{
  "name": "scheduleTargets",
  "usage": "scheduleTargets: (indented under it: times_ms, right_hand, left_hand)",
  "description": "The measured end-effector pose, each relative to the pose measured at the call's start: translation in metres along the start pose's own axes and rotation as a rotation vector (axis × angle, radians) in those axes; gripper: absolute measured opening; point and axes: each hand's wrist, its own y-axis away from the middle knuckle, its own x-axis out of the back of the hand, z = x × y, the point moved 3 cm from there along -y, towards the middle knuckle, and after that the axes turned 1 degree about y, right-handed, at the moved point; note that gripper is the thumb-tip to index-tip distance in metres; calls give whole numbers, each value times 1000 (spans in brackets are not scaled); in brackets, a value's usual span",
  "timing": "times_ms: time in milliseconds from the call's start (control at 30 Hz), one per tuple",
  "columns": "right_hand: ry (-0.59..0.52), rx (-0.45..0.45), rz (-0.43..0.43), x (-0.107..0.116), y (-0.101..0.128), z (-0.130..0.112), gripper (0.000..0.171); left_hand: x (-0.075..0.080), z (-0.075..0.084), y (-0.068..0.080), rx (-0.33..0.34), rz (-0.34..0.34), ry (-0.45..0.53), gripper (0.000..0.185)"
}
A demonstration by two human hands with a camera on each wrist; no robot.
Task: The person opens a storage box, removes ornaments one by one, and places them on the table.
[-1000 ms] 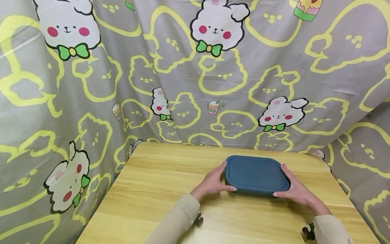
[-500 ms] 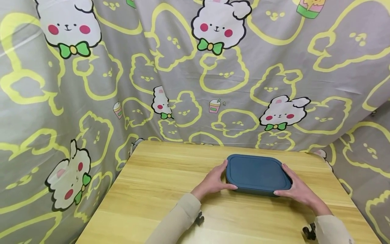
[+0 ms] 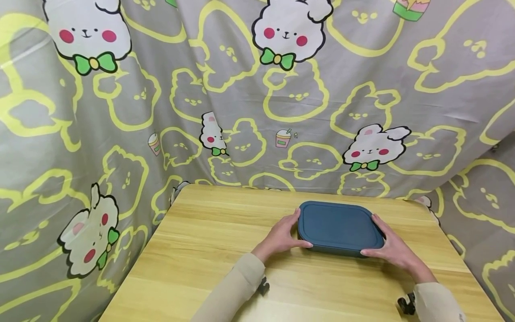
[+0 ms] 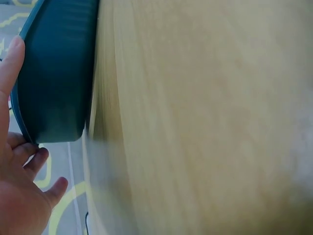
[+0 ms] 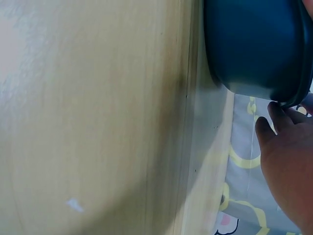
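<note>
A dark teal, flat, lidded container (image 3: 339, 228) lies on the wooden table (image 3: 209, 232), right of centre. My left hand (image 3: 281, 237) grips its left end, thumb at the near corner and fingers along the side. My right hand (image 3: 392, 250) grips the right end the same way. In the left wrist view the container (image 4: 56, 73) sits on the tabletop with my left hand (image 4: 19, 196) at its rim. The right wrist view shows the container (image 5: 254, 44) and my right hand (image 5: 288, 156), fingertips against the rim. The lid is on, so the inside is hidden.
A grey cloth (image 3: 241, 89) printed with yellow outlines and white rabbits hangs close behind the table and wraps round both sides. Bare wood stretches to the left of and in front of the container. Dark wrist mounts (image 3: 262, 286) show at both beige sleeves.
</note>
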Motion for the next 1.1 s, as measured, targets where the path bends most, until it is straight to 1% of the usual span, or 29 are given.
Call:
scheduleTargets:
  times_ms: [167,367,533,733,933,1100]
  right_hand:
    - [0,-8,-4,0,0,-1,128]
    - [-3,-22,-13,0,1,-3,127]
    - [-21,7,-27,-1,1,-2,129]
    - [-57,21,-48,1,2,1,134]
    - [-32,2,-39,1,1,2,134]
    - [-18,-6,-20,3,1,-2,131]
  left_hand:
    - [0,0,0,0,-2,-11,119]
    - [-1,1,0,-4,-3,20,117]
    - [-2,0,0,7,-4,39,117]
    - [-1,2,-1,-6,-2,25,120]
    - [-1,4,-1,-18,3,28,118]
    - [0,4,-2,-26,11,60,116]
